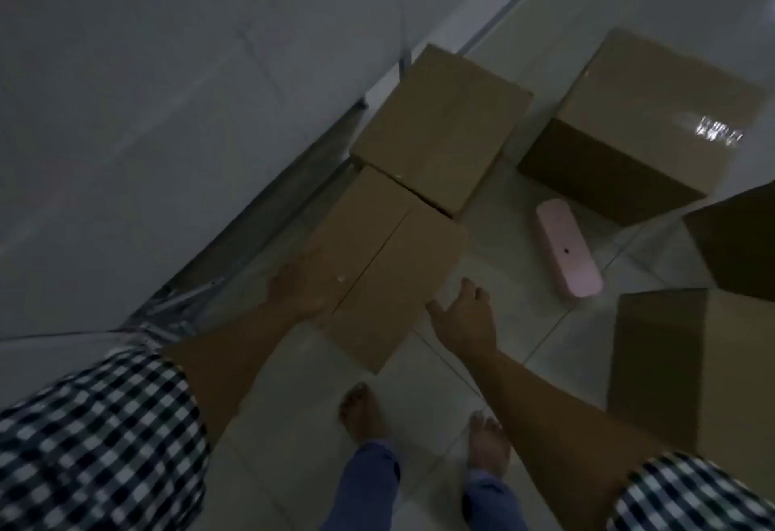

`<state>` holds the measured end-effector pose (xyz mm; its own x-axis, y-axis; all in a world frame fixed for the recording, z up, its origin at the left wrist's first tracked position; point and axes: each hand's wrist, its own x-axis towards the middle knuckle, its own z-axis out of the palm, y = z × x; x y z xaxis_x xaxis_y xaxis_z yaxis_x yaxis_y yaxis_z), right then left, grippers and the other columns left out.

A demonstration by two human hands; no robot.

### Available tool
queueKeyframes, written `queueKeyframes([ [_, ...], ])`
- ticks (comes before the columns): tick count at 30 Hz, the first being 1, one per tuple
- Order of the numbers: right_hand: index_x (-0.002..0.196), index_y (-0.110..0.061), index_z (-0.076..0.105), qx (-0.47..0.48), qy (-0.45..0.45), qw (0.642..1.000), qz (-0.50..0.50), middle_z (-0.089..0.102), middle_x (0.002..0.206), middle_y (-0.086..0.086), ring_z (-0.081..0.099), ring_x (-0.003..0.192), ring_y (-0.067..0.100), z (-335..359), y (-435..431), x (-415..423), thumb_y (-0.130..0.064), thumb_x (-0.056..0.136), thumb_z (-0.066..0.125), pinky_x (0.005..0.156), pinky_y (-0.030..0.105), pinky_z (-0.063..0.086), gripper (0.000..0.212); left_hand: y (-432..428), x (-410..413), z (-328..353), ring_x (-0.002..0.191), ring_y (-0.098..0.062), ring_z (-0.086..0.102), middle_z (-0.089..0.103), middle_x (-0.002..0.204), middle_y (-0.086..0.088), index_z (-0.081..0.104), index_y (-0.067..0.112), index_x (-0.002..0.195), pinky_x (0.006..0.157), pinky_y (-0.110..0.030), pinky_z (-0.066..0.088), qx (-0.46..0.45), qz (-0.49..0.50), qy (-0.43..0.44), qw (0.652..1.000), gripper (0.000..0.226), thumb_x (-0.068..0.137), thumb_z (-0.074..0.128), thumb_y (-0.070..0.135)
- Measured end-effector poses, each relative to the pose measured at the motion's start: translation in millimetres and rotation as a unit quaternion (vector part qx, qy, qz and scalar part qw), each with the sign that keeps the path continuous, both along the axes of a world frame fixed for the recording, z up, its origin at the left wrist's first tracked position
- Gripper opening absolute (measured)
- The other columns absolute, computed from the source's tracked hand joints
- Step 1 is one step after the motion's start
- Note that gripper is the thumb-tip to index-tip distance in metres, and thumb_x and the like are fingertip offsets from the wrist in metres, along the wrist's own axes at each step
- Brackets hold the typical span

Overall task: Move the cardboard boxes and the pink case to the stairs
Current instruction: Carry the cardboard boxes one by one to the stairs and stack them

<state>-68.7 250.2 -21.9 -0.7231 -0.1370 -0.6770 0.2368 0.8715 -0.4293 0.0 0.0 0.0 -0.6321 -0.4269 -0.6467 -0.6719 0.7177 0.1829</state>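
While your left hand (300, 289) lies flat on the nearest box (377, 274), your right hand (463, 314) hovers open, empty; pink case (568, 251) on the floor (495, 237) between the boxes, taller box (440, 130) crowding behind.

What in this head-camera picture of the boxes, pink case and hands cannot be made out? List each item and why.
1. The stairs: nowhere in the head view.
2. Label on the far right box: glare and blur, unreadable.
3. Two boxes at the right edge: cut off by the frame.
4. Left hand on the near box: blurred, grip unclear.
5. Right hand: open; contact with the box unclear.
6. Pink case: contents hidden, closed.
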Motion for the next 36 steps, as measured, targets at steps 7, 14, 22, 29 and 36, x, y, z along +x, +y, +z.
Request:
queueKeyframes([
  [7, 0.157, -0.013, 0.014, -0.035, -0.027, 0.986, -0.16, 0.027, 0.155, 0.015, 0.04, 0.136, 0.04, -99.0, -59.8, 10.2, -0.045, 0.087, 0.071, 0.106, 0.053, 0.041, 0.096, -64.9, -18.8, -113.6, 0.146, -0.034, 0.025, 0.019, 0.163, -0.009, 0.012, 0.021, 0.158, 0.116, -0.051, 0.024, -0.033, -0.019, 0.009, 0.999, 0.083, 0.094, 0.046, 0.061],
  [14, 0.158, -0.005, -0.01, -0.024, -0.009, 0.974, -0.224, 0.017, 0.161, 0.019, 0.039, 0.137, 0.044, -156.0, -90.5, 20.3, -0.051, 0.092, 0.064, 0.106, 0.05, 0.041, 0.109, -99.1, -22.0, -181.4, 0.145, -0.038, 0.025, 0.018, 0.162, -0.012, 0.009, 0.019, 0.157, 0.114, -0.053, 0.027, -0.036, 0.05, 0.003, 0.998, 0.089, 0.091, 0.05, 0.063],
  [22, 0.158, -0.021, -0.019, -0.025, -0.035, 0.973, -0.229, 0.033, 0.158, 0.018, 0.046, 0.135, 0.041, -170.4, -60.2, 25.8, -0.049, 0.099, 0.054, 0.105, 0.051, 0.04, 0.098, -64.0, 13.5, -203.0, 0.134, -0.04, 0.04, 0.032, 0.154, -0.015, 0.011, 0.021, 0.155, 0.109, -0.05, 0.035, 0.004, 0.12, -0.013, 0.993, 0.087, 0.091, 0.054, 0.059],
  [29, 0.16, -0.026, -0.004, -0.05, 0.01, 0.976, -0.21, 0.037, 0.157, 0.013, 0.047, 0.134, 0.04, -172.4, -20.7, 12.7, -0.055, 0.095, 0.057, 0.107, 0.053, 0.04, 0.093, -50.4, 38.1, -209.6, 0.131, -0.036, 0.046, 0.037, 0.15, -0.015, 0.009, 0.043, 0.154, 0.109, -0.046, 0.04, 0.127, 0.141, 0.03, 0.981, 0.08, 0.09, 0.052, 0.064],
  [36, 0.158, -0.032, 0.022, -0.173, -0.06, 0.943, -0.278, 0.049, 0.149, 0.001, 0.053, 0.129, 0.027, -199.4, 4.1, 16.0, -0.064, 0.078, 0.072, 0.104, 0.046, 0.047, 0.1, -56.2, 21.2, -232.8, 0.126, -0.016, 0.054, 0.05, 0.144, 0.011, 0.033, 0.034, 0.151, 0.108, -0.043, 0.044, 0.271, 0.244, 0.118, 0.924, 0.086, 0.079, 0.056, 0.076],
])
